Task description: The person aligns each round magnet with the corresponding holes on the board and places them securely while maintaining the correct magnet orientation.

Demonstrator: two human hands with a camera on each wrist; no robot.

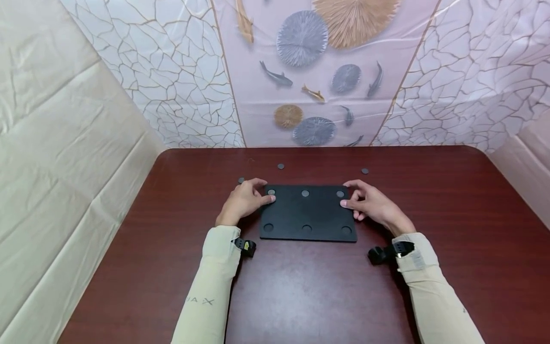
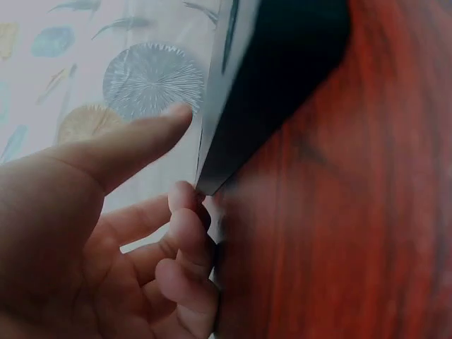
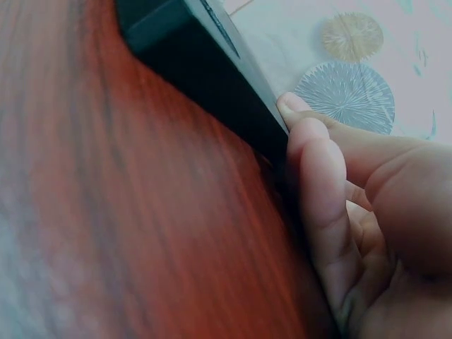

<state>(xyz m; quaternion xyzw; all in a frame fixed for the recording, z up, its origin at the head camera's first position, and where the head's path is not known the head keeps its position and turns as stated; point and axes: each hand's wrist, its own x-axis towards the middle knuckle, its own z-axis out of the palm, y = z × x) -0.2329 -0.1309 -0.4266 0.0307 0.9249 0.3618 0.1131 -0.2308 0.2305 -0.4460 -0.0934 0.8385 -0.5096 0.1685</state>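
Note:
A black rectangular board [image 1: 306,210] lies on the table with round recesses in two rows. Grey coin-like discs [image 1: 305,193] sit in the back row, while the front recesses [image 1: 307,228] show only black. My left hand [image 1: 245,200] holds the board's far left corner, thumb over the top and index finger at the far edge. At the far right corner, my right hand [image 1: 373,203] grips it with the thumb on the top edge. Both wrist views show the board's thick side [image 2: 282,78] close against the table, with curled fingers [image 3: 321,183] beside it.
Three more small dark discs lie on the reddish-brown table [image 1: 301,286] behind the board: one disc [image 1: 241,180] by my left hand, another disc [image 1: 280,166] farther back, a third disc [image 1: 364,171] beyond my right hand. A patterned sheet [image 1: 193,95] hangs behind the table.

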